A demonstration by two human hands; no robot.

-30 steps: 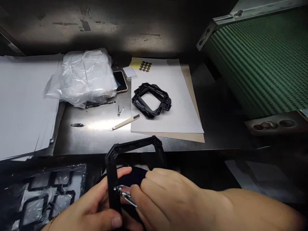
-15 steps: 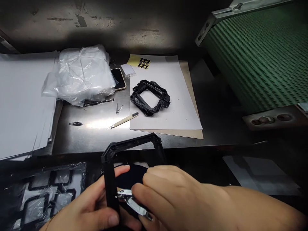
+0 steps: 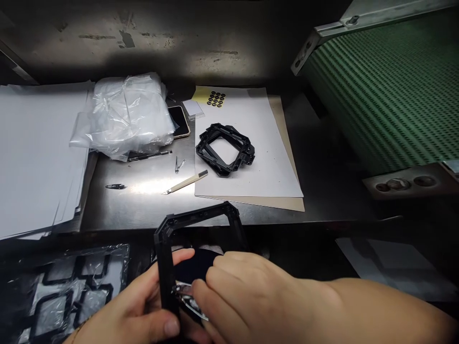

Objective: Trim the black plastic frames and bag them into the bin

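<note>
A black plastic frame (image 3: 197, 216) with cut corners stands tilted before me, its lower part out of view. Around its left side bar my left hand (image 3: 132, 306) is closed, thumb in front and a finger reaching behind. My right hand (image 3: 251, 296) pinches a small shiny metal nail clipper (image 3: 185, 291), whose jaws meet the inner edge of that bar. Part of the clipper is covered by my fingers. Beyond, several similar black frames (image 3: 211, 160) lie stacked on white paper (image 3: 258, 179).
On the metal bench (image 3: 118, 210) lie a craft knife (image 3: 184, 182), a pen (image 3: 150, 155), a phone (image 3: 182, 122), plastic bags (image 3: 132, 112) and stickers (image 3: 217, 99). A green conveyor belt (image 3: 387, 86) juts in at right. Bagged frames (image 3: 68, 291) sit lower left.
The clipper's lever has come closer to its body as my right fingers squeeze in. The bench view has shifted slightly down; the frame stays in my left hand.
</note>
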